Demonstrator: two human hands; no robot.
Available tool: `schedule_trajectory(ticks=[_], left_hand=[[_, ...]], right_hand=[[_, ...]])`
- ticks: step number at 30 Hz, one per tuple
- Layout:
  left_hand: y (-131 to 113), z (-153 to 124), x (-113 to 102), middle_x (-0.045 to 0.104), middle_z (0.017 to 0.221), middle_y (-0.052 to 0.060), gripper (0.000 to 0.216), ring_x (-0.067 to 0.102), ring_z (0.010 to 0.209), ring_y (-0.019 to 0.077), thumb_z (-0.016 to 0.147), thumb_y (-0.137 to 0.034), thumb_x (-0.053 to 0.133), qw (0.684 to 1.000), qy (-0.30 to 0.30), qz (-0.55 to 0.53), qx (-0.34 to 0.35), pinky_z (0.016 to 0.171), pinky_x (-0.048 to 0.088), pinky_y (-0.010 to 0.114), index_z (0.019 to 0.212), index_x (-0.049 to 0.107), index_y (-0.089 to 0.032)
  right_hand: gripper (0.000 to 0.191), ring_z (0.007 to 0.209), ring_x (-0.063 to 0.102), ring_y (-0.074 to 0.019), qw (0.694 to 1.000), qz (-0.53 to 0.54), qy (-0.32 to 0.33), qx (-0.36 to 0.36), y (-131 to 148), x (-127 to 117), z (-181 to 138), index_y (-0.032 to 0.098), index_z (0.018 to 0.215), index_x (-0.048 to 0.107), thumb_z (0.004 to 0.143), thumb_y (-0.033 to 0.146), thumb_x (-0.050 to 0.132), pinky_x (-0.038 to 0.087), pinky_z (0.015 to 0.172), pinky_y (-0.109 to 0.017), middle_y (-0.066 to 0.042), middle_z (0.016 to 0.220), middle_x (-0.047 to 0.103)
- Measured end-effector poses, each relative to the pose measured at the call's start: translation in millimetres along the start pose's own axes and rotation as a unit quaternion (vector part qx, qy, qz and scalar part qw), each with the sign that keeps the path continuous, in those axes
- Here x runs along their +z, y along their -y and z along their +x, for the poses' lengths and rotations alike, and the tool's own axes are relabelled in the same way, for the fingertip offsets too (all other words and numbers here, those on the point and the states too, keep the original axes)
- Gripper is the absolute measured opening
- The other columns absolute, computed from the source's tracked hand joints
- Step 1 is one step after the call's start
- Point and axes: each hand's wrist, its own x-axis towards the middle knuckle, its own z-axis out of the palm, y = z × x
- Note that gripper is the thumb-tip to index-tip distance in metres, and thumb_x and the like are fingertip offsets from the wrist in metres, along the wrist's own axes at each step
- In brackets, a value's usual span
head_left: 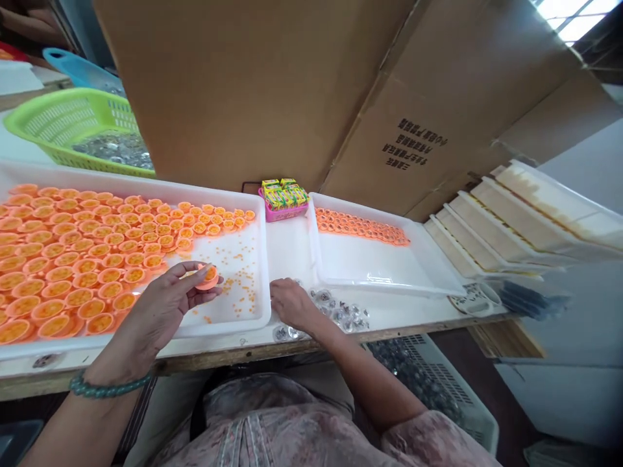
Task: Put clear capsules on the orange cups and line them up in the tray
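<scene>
My left hand point(178, 295) pinches a small orange cup point(208, 277) above the right part of the white tray on the left. My right hand point(292, 303) is low on the tabletop, just past that tray's right edge, with its fingers bent together. Whatever those fingertips hold is hidden. Beside and under the right hand lie several clear round plastic pieces point(341, 311) with dark marks in them. Rows of orange cups point(63, 259) with yellow-orange bits inside fill most of the left tray point(265, 285), and loose bits point(241, 285) are scattered over its floor.
Another white tray point(370, 275) holds packed rows of orange pieces point(360, 227). A pink basket point(287, 213) with small yellow-green boxes stands between the trays. Cardboard point(253, 84) rises behind. Stacked white trays point(506, 227) stand right; a green basket point(73, 107) sits back left.
</scene>
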Motion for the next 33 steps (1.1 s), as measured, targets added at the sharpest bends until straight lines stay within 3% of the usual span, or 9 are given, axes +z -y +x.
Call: schedule_trajectory(ticks=[4, 7, 10, 13, 18, 22, 26, 33], left_hand=[[6, -2, 1, 0.067, 0.079, 0.002, 0.032, 0.066, 0.075, 0.0182, 0.061, -0.031, 0.079, 1.000, -0.012, 0.007, -0.005, 0.071, 0.057, 0.029, 0.085, 0.061, -0.018], [8, -2, -1, 0.067, 0.080, 0.002, 0.033, 0.067, 0.076, 0.0184, 0.063, -0.031, 0.079, 1.000, -0.009, 0.002, -0.007, 0.072, 0.056, 0.028, 0.087, 0.060, -0.019], [8, 0, -1, 0.067, 0.081, 0.003, 0.034, 0.067, 0.078, 0.0191, 0.064, -0.032, 0.078, 1.000, -0.004, 0.003, -0.015, 0.073, 0.056, 0.029, 0.089, 0.060, -0.019], [9, 0, 1, 0.067, 0.083, 0.004, 0.036, 0.066, 0.080, 0.0193, 0.064, -0.034, 0.078, 1.000, 0.001, 0.010, -0.026, 0.074, 0.055, 0.028, 0.090, 0.060, -0.018], [11, -3, 4, 0.066, 0.090, 0.004, 0.043, 0.065, 0.073, 0.0148, 0.067, -0.038, 0.075, 0.998, 0.037, 0.040, -0.016, 0.073, 0.052, 0.025, 0.102, 0.060, -0.018], [10, -7, 3, 0.066, 0.082, 0.003, 0.046, 0.064, 0.070, 0.0149, 0.070, -0.039, 0.072, 0.997, 0.061, 0.051, 0.006, 0.068, 0.050, 0.024, 0.108, 0.054, -0.020], [9, -7, 3, 0.066, 0.076, 0.003, 0.047, 0.065, 0.069, 0.0167, 0.065, -0.040, 0.076, 0.997, 0.064, 0.030, -0.001, 0.075, 0.052, 0.030, 0.102, 0.056, -0.018], [13, -7, 4, 0.070, 0.092, 0.006, 0.052, 0.067, 0.082, 0.0206, 0.061, -0.043, 0.078, 0.997, 0.068, -0.024, -0.016, 0.087, 0.050, 0.033, 0.103, 0.065, -0.016]], right_hand=[[0.019, 0.092, 0.058, -0.0176, 1.000, -0.006, 0.002, -0.016, -7, 10, 3, 0.015, 0.079, 0.066, 0.080, 0.004, 0.050, 0.043, 0.083, -0.028, -0.009, 0.097, 0.064], [0.016, 0.083, 0.060, -0.0163, 0.991, 0.097, -0.060, 0.067, -11, 10, -4, 0.017, 0.084, 0.066, 0.081, 0.010, 0.052, 0.045, 0.076, -0.027, -0.006, 0.084, 0.066], [0.014, 0.068, 0.061, -0.0140, 0.925, 0.297, -0.153, 0.183, -9, -4, -9, 0.019, 0.092, 0.063, 0.080, 0.023, 0.058, 0.048, 0.065, -0.025, 0.000, 0.070, 0.064], [0.014, 0.062, 0.058, -0.0126, 0.855, 0.439, -0.178, 0.209, 1, -27, -7, 0.018, 0.083, 0.065, 0.075, 0.029, 0.063, 0.049, 0.061, -0.025, 0.001, 0.065, 0.061], [0.016, 0.069, 0.057, -0.0120, 0.878, 0.440, -0.146, 0.120, 24, -49, 11, 0.021, 0.088, 0.070, 0.075, 0.027, 0.061, 0.048, 0.069, -0.026, -0.001, 0.079, 0.063], [0.013, 0.068, 0.056, -0.0115, 0.866, 0.473, -0.102, 0.127, 42, -47, 32, 0.020, 0.084, 0.064, 0.071, 0.022, 0.065, 0.045, 0.063, -0.024, 0.002, 0.070, 0.061], [0.011, 0.066, 0.056, -0.0112, 0.867, 0.484, -0.055, 0.104, 56, -51, 51, 0.017, 0.079, 0.061, 0.074, 0.027, 0.063, 0.046, 0.063, -0.024, 0.001, 0.069, 0.060], [0.013, 0.065, 0.058, -0.0108, 0.858, 0.503, 0.009, 0.103, 68, -53, 71, 0.016, 0.078, 0.065, 0.071, 0.027, 0.064, 0.049, 0.065, -0.026, 0.000, 0.073, 0.063]])
